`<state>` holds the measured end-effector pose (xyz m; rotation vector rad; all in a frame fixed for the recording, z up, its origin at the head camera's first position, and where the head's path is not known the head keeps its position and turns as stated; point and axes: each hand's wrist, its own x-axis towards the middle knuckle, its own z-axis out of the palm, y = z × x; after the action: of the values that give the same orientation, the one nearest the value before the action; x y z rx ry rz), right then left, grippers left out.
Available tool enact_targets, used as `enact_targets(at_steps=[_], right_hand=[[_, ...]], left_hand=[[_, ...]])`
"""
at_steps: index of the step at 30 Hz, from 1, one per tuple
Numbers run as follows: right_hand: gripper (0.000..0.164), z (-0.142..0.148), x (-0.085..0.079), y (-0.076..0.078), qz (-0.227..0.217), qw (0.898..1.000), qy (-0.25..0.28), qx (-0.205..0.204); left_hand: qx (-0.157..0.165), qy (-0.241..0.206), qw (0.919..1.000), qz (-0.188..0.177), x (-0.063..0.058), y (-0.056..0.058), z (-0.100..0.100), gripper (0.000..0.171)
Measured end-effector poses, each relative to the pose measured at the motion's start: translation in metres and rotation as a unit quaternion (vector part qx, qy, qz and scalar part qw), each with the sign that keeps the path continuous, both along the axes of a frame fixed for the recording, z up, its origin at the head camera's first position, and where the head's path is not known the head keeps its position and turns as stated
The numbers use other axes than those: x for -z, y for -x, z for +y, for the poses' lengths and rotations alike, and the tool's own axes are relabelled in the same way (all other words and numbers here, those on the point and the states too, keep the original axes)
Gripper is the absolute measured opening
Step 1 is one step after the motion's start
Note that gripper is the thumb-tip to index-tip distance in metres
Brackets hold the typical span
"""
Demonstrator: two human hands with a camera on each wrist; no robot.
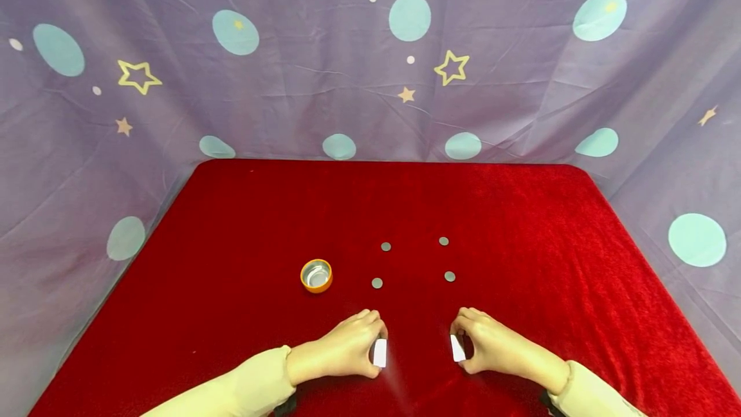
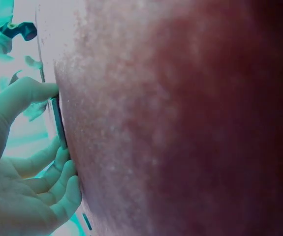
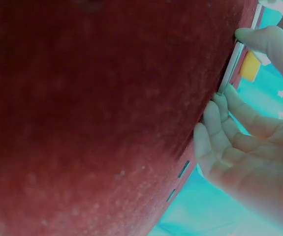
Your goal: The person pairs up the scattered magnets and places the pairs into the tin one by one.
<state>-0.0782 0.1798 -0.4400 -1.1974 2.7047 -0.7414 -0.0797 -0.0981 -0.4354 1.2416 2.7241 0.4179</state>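
My left hand (image 1: 343, 347) grips a small white rectangular piece (image 1: 379, 352) by its ends, between thumb and fingertips, low over the red cloth. Opposite it, my right hand (image 1: 499, 347) pinches a matching white piece (image 1: 457, 347) the same way. A gap of red cloth separates the two. From the wrists, each piece looks thin and flat: one edge (image 2: 58, 120) spans thumb to fingertip in the left wrist view, another (image 3: 231, 68) in the right. What the pieces are I cannot tell.
Beyond the hands lie several small grey discs, among them a near-left disc (image 1: 377, 283) and a far-right disc (image 1: 444, 241). A small orange bowl (image 1: 316, 287) with a metal inside stands left of them. Red cloth (image 1: 521, 211) covers the table; a patterned purple curtain (image 1: 312, 82) surrounds it.
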Motion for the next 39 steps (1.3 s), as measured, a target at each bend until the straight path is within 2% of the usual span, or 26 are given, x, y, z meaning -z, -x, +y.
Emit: enact_targets(at_steps=[8, 16, 23, 32, 39], right_hand=[[0.032, -0.007, 0.001, 0.000, 0.029, 0.999, -0.014, 0.008], [0.034, -0.014, -0.003, 0.001, -0.004, 0.999, -0.038, 0.014], [0.032, -0.022, -0.002, 0.002, 0.005, 0.999, -0.037, 0.007], [0.032, -0.029, -0.004, 0.004, -0.013, 0.999, -0.042, 0.005], [0.033, -0.036, -0.004, 0.004, -0.016, 0.999, -0.049, 0.002]], left_hand=[[0.003, 0.006, 0.9999, -0.009, 0.001, 0.000, 0.008, 0.035], [0.009, 0.003, 0.9999, -0.006, 0.003, 0.001, 0.014, 0.034], [0.009, -0.004, 1.0000, 0.002, 0.003, 0.001, 0.018, 0.034], [0.008, -0.005, 0.9997, 0.023, 0.005, 0.002, 0.025, 0.035], [0.001, 0.000, 1.0000, -0.004, 0.003, 0.003, 0.029, 0.036]])
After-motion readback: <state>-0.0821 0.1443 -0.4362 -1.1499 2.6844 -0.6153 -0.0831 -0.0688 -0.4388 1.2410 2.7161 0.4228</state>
